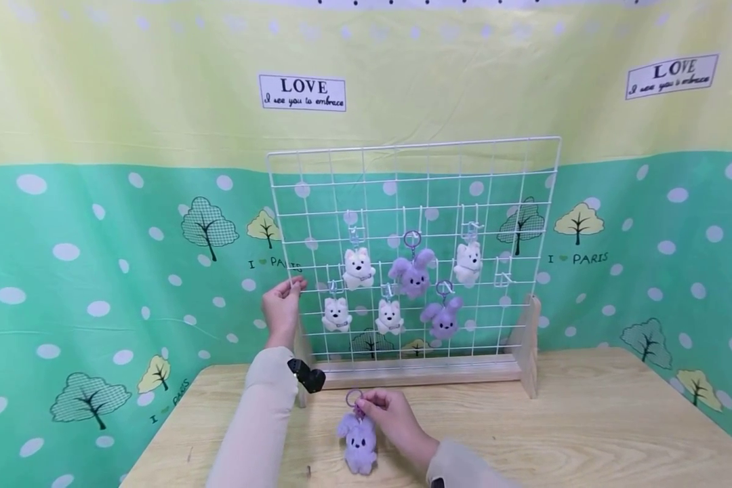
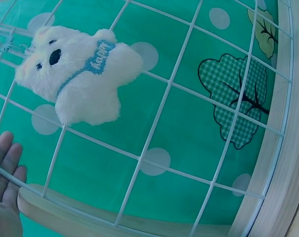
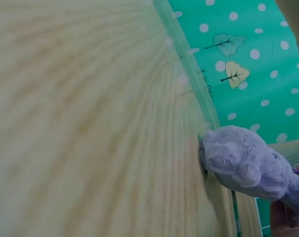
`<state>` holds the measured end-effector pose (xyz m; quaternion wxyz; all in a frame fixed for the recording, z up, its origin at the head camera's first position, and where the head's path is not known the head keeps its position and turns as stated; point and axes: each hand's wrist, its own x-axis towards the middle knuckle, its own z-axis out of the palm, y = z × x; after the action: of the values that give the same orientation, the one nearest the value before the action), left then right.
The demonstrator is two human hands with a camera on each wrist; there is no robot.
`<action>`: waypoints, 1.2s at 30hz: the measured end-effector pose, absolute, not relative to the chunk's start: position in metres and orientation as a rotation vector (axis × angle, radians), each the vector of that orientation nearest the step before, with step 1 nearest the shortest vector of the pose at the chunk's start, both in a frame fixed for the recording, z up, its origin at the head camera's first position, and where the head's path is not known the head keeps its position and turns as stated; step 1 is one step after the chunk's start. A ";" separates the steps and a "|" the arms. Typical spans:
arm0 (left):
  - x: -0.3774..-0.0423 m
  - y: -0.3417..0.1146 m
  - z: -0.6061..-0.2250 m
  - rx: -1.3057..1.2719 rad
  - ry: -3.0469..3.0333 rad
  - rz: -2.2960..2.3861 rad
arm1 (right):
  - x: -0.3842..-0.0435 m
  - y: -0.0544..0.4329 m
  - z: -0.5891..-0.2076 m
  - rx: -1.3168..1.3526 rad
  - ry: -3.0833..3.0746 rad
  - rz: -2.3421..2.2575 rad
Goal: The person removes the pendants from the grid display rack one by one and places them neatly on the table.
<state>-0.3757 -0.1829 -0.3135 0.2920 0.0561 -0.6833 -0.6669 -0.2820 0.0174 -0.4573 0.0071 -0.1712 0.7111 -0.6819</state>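
My right hand (image 1: 396, 417) pinches a purple plush bunny keychain (image 1: 358, 444) near its purple ring, just in front of the rack. In the right wrist view the bunny (image 3: 248, 160) hangs with its feet close over the wooden table. At the rack's left side my left hand (image 1: 282, 305) holds the edge wire of the white wire grid rack (image 1: 415, 144). The left wrist view shows that hand's fingers (image 2: 10, 158) behind the wire. Close by hangs a white plush dog keychain (image 2: 85, 74) with a blue sash.
Several white dog keychains (image 1: 358, 268) and two purple bunnies (image 1: 413, 274) hang from hooks. A bare hook (image 1: 503, 276) sits at the right. The rack stands in a wooden base (image 1: 415, 373) on the table (image 1: 616, 420). A green and yellow curtain (image 1: 97, 237) surrounds it.
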 end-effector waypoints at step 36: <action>-0.379 -0.183 -0.315 0.140 -1.812 -1.765 | -0.318 0.034 -0.466 -0.564 2.707 -1.754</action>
<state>-0.3786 -0.1829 -0.3147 0.2996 0.0526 -0.6825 -0.6646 -0.3176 0.0342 -0.4655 -0.0665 -0.1717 0.8249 -0.5344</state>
